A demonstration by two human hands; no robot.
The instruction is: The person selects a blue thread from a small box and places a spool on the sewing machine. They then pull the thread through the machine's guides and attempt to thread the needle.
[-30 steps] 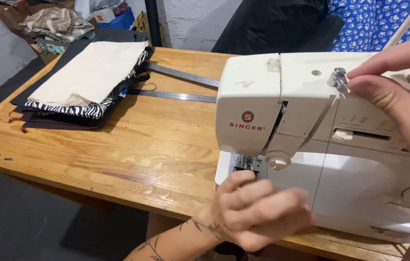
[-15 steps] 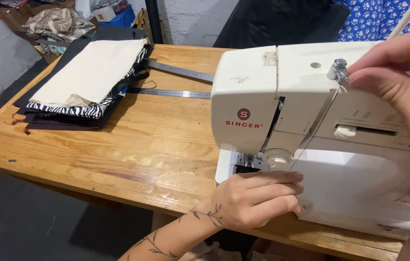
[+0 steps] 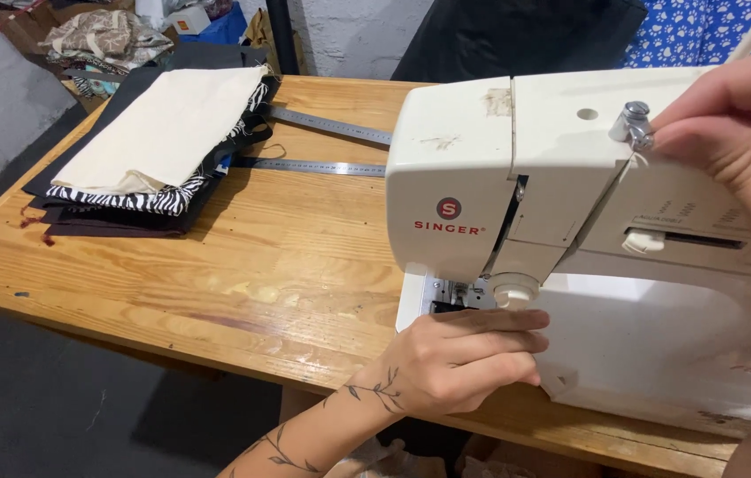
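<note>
Wooden counter over dark floor, pale painted wall and blue patterned cloth behind. Nearest: left hand, tattooed forearm below it, resting at the front edge of the counter against the base of a white sewing machine; fingers stretched flat and close together just under the needle area, grip loose, nothing clearly held. Higher and to the right: right hand at the machine's top, fingertips pinched by the small metal thread guide, thin pale thread running down from there; grip nearly closed on the thread. Farther left on the counter: stack of folded fabric, cream on top, zebra print and dark layers beneath, well apart from the machine. Between stack and machine: two metal rulers, lying flat. Far corner: crumpled cloths and boxes.
</note>
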